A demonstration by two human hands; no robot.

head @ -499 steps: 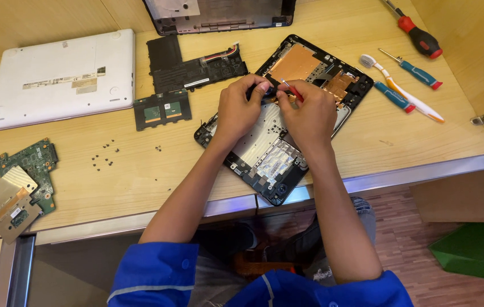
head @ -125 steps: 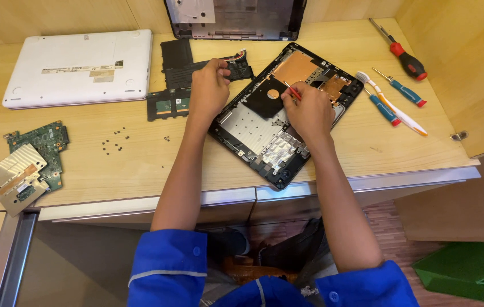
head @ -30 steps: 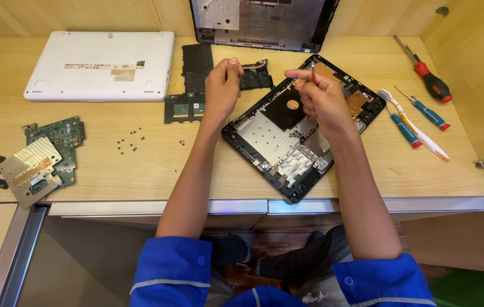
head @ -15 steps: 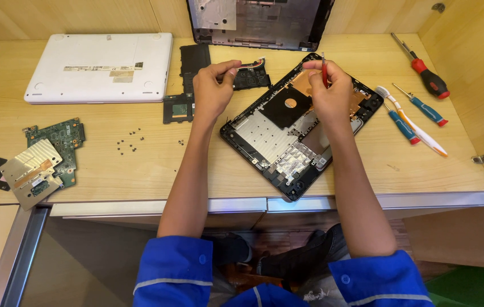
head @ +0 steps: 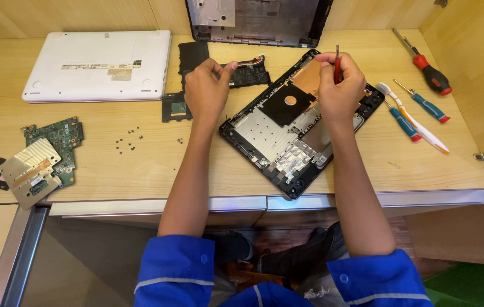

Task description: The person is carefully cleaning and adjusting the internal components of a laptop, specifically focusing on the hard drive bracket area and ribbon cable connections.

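Right hand (head: 339, 85): closed around a small red-handled tool (head: 337, 63), held upright, tip pointing up past the fingers; the hand sits over the far corner of the opened laptop base (head: 298, 125). Left hand (head: 206, 91): fingers pinched on a black part with short wires (head: 247, 71), which lies just beyond the base's far-left edge; whether it is lifted off the surface cannot be told. Laptop base: dark shell lying diagonally near the middle of the wooden surface (head: 139, 165), its near corner reaching the front edge; inside, a silver metal plate, a black square patch with a round hole and a copper-coloured area under the right hand. Left of the left hand: a small dark square board (head: 173, 107), then scattered tiny screws (head: 128, 141). Back-left corner: a white laptop cover (head: 98, 65), face down. Left edge: a green circuit board (head: 54, 136) with a silver heat plate (head: 28, 173) overlapping it. Back edge, centre: a dark empty casing (head: 259, 23). Right side: two blue-handled screwdrivers (head: 415, 113), a white brush (head: 412, 118) and a red-and-black screwdriver (head: 424, 62).
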